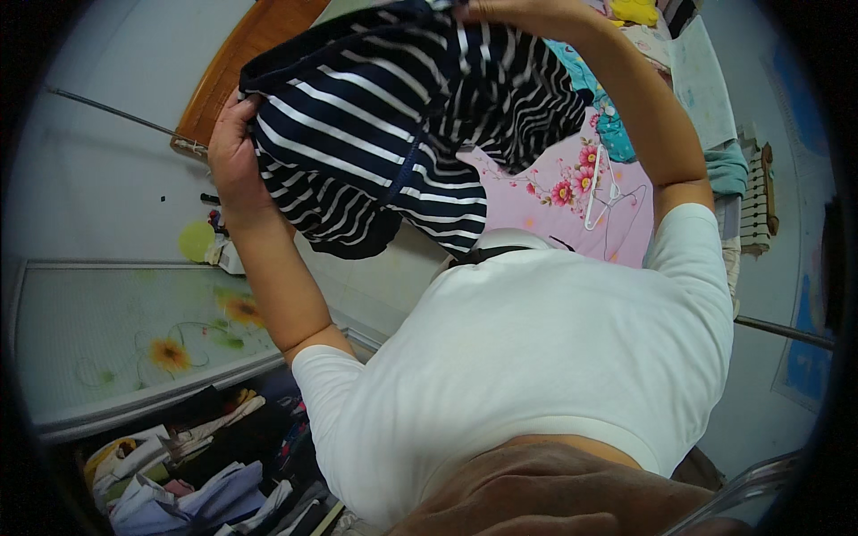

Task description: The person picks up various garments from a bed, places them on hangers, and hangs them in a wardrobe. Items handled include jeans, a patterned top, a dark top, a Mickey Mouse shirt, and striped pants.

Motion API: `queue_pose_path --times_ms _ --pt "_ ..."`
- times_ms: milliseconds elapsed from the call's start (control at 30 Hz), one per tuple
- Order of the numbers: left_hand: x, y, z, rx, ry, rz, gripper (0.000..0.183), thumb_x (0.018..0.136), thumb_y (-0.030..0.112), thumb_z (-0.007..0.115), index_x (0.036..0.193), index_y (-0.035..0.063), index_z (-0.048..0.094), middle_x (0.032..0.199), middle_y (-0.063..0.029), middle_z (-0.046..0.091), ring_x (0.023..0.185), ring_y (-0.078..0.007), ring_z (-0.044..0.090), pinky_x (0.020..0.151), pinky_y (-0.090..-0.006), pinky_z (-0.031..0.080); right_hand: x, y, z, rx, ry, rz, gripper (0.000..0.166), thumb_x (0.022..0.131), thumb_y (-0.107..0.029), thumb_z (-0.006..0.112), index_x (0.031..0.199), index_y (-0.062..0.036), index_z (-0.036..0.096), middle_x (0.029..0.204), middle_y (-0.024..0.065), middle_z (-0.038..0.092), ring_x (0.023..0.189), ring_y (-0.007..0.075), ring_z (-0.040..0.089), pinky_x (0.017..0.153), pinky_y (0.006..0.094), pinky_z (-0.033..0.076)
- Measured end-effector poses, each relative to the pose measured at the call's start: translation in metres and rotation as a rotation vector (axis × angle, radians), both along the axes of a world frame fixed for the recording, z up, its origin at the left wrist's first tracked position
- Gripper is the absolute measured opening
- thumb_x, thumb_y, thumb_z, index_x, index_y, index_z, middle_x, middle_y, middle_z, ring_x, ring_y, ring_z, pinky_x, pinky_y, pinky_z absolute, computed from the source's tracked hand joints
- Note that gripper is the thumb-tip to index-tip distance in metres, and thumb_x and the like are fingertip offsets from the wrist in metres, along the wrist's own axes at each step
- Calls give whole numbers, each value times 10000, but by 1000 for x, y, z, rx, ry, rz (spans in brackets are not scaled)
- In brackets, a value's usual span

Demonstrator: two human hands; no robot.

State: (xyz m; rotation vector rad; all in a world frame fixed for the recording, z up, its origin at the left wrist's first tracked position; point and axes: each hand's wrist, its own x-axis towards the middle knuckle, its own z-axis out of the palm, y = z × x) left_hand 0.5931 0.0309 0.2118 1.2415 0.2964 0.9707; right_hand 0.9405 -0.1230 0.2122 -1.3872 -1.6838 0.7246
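A navy and white striped knit garment [355, 114] hangs spread in the air in front of me, with a plain dark band along its upper edge. At the left end of that band, my left hand [234, 144] grips the cloth, its fingers partly hidden behind the fabric. My right hand [503, 10] pinches the top of the garment at the picture's upper edge, where the fingertips are partly cut off. The right part of the garment is bunched and slightly blurred. Below it lies a pink sheet with red flowers [556, 194].
On the sheet lie a white plastic hanger [590, 201], a thin wire hanger [627, 201] and a teal patterned cloth [613, 134]. Lower left, clothes [188, 496] fill a wardrobe beside a flower-patterned glass panel [134, 335]. A brown wooden board [221, 74] stands upper left.
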Motion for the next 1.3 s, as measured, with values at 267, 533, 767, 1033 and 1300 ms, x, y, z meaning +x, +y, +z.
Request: queue_pose_path --times_ms 267,533,767,1033,1300 --pt "-11 -14 3 216 171 158 311 964 22 461 1214 -38 636 1148 -92 694 1041 -153 640 977 -278 499 -41 -10 78 122 218 61 238 990 -154 686 1160 8 722 987 34 727 892 116 661 827 265 534" --pt "25 -41 -24 929 256 559 381 921 179 749 1208 38 542 1081 -85 584 1025 -208 598 909 -350 514 -63 -3 87 60 -42 -177 316 970 -282 693 1091 2 761 935 62 748 852 135 672 795 297 523" --pt "91 -57 -88 229 33 -63 160 980 87 698 1090 -29 686 1012 -52 734 868 -110 672 787 -238 530 -88 7 64 -18 -364 111 373 907 -298 767 1041 49 738 890 122 741 829 177 663 744 335 520" --pt "121 -63 -119 -29 -1 -129 165 1015 144 682 1092 -2 688 1021 -56 739 865 -111 684 794 -246 563 39 -63 -172 188 220 -718 525 1029 -481 581 1365 -80 619 1282 92 667 1178 159 617 1010 312 476" --pt "107 -56 -137 181 238 -1 168 1024 180 678 1038 12 681 944 -7 706 794 -64 628 695 -204 517 -68 -76 -341 -219 1011 -264 483 897 -137 734 1361 -66 617 1160 39 714 1036 121 662 941 265 513"
